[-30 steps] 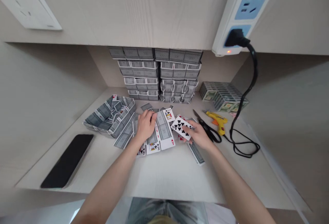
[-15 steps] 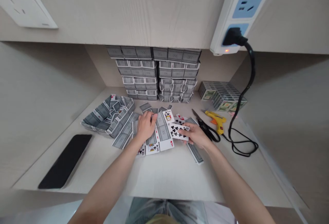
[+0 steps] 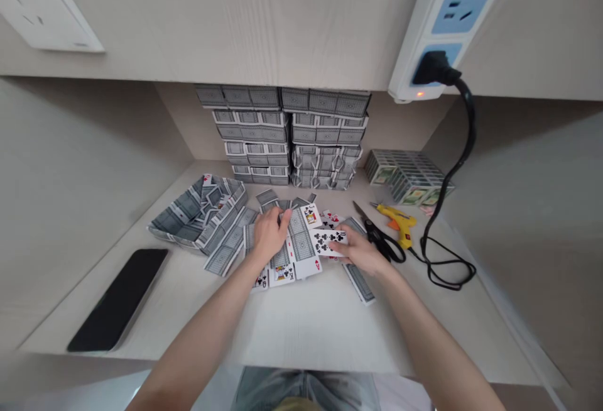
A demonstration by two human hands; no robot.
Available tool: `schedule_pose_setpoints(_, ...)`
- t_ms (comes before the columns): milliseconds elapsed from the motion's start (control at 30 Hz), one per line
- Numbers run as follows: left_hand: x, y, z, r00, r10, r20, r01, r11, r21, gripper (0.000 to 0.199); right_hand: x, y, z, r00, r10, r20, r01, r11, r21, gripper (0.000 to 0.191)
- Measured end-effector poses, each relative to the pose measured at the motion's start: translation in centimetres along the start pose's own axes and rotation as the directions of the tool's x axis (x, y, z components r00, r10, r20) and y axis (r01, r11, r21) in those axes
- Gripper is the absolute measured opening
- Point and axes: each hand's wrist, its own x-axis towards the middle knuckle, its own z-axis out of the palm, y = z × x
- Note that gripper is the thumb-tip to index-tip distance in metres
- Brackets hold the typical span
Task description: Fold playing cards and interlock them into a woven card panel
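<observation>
My left hand (image 3: 272, 233) rests on a joined panel of playing cards (image 3: 300, 235), its fingers bent over the upper edge and the thumb apart; what it grips, if anything, is hidden. The panel shows grey backs, with a king and a red ace (image 3: 308, 266) face up along its near edge and a jack (image 3: 311, 215) at its upper right corner. At the panel's right side, my right hand (image 3: 357, 249) pinches a ten of clubs card (image 3: 327, 242) between thumb and fingers. More cards lie under and behind both hands.
A card box (image 3: 188, 216) with loose pieces sits at left, beyond a black phone (image 3: 120, 298). Stacked card boxes (image 3: 289, 137) stand at the back. On the right lie black scissors (image 3: 384, 241), a yellow glue gun (image 3: 400, 222) and its cable. A power strip (image 3: 447, 27) hangs above.
The ten of clubs card has turned slightly and lies more level against the panel's right edge. My hands have barely moved; the view has shifted a little.
</observation>
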Motion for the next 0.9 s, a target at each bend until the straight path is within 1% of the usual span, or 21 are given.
schedule_pose_setpoints(100,0.0,0.0,0.2,1.0,-0.015,0.012,0.015,1.0,0.012,0.035,-0.1,-0.3,-0.3,0.995,0.047,0.088,-0.05,0.998,0.027,0.036)
schedule_pose_setpoints(167,0.0,0.0,0.2,1.0,-0.014,0.015,0.013,0.999,0.032,0.035,0.0,-0.2,-0.6,0.993,0.031,0.112,-0.033,0.999,0.012,0.035)
schedule_pose_setpoints(333,-0.2,0.2,0.1,0.999,0.029,0.014,-0.03,0.997,0.077,0.036,0.2,0.3,-1.2,0.992,0.008,0.127,0.0,0.998,-0.061,0.031)
schedule_pose_setpoints(500,-0.2,0.3,0.1,0.999,0.032,0.018,-0.034,0.994,0.1,0.038,0.0,0.1,-1.3,0.99,-0.016,0.143,0.027,0.997,-0.079,0.029)
schedule_pose_setpoints(900,-0.2,0.3,0.1,0.999,0.036,0.036,-0.038,0.997,0.063,0.036,-0.2,-0.1,-1.5,0.984,0.024,0.176,-0.009,0.996,-0.087,0.033)
